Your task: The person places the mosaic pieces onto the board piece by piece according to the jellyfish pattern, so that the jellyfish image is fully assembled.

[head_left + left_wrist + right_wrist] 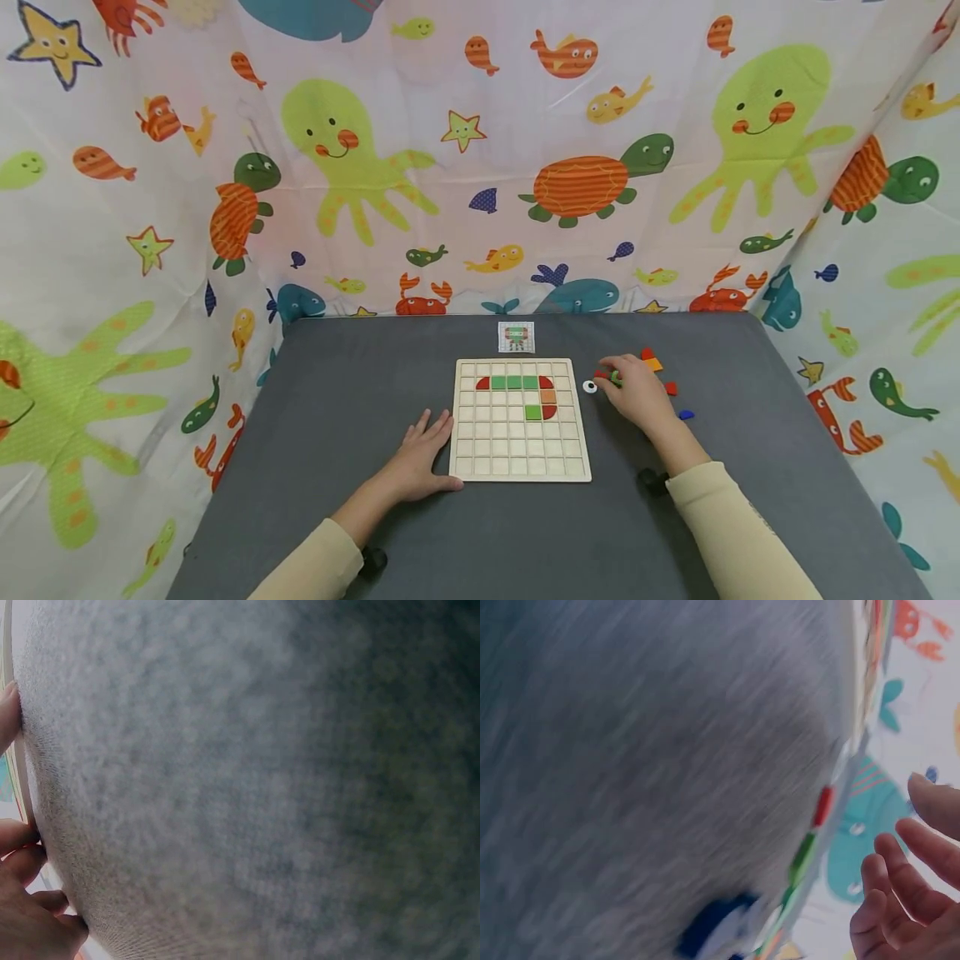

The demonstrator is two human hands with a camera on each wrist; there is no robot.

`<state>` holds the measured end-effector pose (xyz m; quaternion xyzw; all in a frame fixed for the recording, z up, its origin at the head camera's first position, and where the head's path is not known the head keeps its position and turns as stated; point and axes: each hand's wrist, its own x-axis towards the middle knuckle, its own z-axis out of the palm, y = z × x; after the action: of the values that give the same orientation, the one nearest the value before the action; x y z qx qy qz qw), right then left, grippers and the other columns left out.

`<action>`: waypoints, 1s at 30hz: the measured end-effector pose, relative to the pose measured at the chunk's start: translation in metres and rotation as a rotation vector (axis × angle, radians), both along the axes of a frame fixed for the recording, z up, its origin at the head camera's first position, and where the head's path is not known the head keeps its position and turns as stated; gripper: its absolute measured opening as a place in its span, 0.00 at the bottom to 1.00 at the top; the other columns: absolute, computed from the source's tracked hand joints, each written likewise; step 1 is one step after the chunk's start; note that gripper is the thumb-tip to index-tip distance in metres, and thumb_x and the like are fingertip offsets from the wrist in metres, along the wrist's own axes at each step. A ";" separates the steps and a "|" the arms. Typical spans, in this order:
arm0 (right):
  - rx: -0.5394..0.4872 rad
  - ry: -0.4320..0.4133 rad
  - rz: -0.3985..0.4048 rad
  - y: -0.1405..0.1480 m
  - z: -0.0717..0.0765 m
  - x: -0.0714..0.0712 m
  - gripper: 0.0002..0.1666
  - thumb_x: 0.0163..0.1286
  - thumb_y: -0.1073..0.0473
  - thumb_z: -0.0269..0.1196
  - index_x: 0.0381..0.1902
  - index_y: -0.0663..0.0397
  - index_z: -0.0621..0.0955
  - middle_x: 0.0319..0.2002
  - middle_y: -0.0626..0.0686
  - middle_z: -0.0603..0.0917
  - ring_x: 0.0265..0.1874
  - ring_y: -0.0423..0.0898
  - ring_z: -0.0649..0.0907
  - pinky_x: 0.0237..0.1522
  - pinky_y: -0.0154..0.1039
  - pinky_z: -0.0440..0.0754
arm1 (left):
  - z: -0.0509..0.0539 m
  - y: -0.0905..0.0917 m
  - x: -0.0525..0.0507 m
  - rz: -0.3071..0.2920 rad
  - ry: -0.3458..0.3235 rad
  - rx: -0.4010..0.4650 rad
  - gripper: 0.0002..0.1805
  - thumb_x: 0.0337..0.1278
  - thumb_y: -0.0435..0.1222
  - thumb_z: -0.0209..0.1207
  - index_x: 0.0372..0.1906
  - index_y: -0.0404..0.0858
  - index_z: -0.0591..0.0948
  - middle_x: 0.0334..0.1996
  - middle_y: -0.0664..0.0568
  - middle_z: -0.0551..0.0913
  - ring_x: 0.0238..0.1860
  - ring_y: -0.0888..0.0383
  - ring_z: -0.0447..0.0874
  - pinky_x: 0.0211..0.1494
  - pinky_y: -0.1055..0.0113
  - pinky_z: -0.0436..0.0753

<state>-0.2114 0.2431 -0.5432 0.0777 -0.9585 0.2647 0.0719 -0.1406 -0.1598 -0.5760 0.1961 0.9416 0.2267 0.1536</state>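
A wooden grid board (491, 446) lies on the grey table, with red, green and orange pieces in its upper rows. My left hand (417, 463) rests spread at the board's lower left, thumb and fingertips at its edge; the left wrist view shows these fingers (26, 859) against the edge. My right hand (633, 392) hovers over loose pieces right of the board, near a green piece (616, 378) and a white-and-black eye piece (589, 387). In the right wrist view its fingers (911, 889) are apart and slightly bent, with nothing seen between them.
Behind the board lies a small picture card (516, 337). Red, orange and blue (686, 415) pieces are scattered around my right hand. A cloth printed with sea animals (465, 225) hangs behind and beside the grey table (315, 433).
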 end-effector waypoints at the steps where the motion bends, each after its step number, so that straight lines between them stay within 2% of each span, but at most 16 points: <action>1: -0.006 0.000 -0.012 0.004 -0.002 -0.001 0.23 0.68 0.55 0.69 0.57 0.61 0.83 0.51 0.64 0.83 0.45 0.60 0.83 0.45 0.58 0.82 | 0.000 -0.001 0.000 0.000 -0.001 0.007 0.61 0.50 0.58 0.72 0.82 0.41 0.52 0.82 0.50 0.48 0.82 0.41 0.34 0.80 0.38 0.47; 5: -0.003 -0.010 -0.070 0.022 -0.011 -0.006 0.23 0.68 0.55 0.69 0.57 0.61 0.83 0.50 0.64 0.83 0.42 0.60 0.84 0.41 0.57 0.82 | 0.000 -0.001 0.001 0.001 -0.007 0.018 0.60 0.50 0.58 0.72 0.81 0.40 0.52 0.82 0.50 0.48 0.82 0.41 0.34 0.79 0.37 0.47; 10: 0.013 -0.024 -0.113 0.039 -0.016 -0.008 0.23 0.68 0.55 0.69 0.56 0.61 0.83 0.51 0.66 0.81 0.47 0.64 0.82 0.46 0.62 0.80 | 0.000 -0.001 -0.001 0.001 0.003 0.009 0.60 0.50 0.59 0.71 0.81 0.41 0.53 0.82 0.50 0.48 0.82 0.42 0.34 0.80 0.37 0.47; 17: -0.003 -0.057 -0.169 0.049 -0.015 -0.009 0.23 0.69 0.57 0.66 0.57 0.64 0.81 0.51 0.67 0.80 0.48 0.64 0.80 0.48 0.62 0.79 | 0.001 -0.001 0.000 0.006 -0.003 0.012 0.61 0.50 0.59 0.72 0.81 0.41 0.52 0.82 0.50 0.48 0.82 0.41 0.34 0.80 0.38 0.46; 22: -0.004 -0.118 -0.221 0.054 -0.014 -0.012 0.24 0.69 0.58 0.65 0.57 0.68 0.79 0.50 0.70 0.79 0.49 0.67 0.79 0.49 0.63 0.77 | 0.001 0.000 0.001 0.002 0.000 0.014 0.60 0.51 0.59 0.71 0.82 0.41 0.52 0.82 0.50 0.48 0.82 0.41 0.34 0.80 0.38 0.46; 30: 0.020 -0.205 -0.230 0.056 -0.014 -0.019 0.25 0.69 0.58 0.64 0.57 0.72 0.78 0.52 0.73 0.80 0.51 0.69 0.78 0.51 0.63 0.77 | 0.004 0.000 0.001 0.008 -0.015 0.026 0.60 0.51 0.58 0.72 0.81 0.41 0.52 0.82 0.50 0.48 0.82 0.41 0.33 0.80 0.38 0.45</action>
<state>-0.2308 0.2993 -0.5567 -0.0595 -0.9659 0.2518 0.0026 -0.1394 -0.1600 -0.5717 0.1924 0.9383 0.2409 0.1569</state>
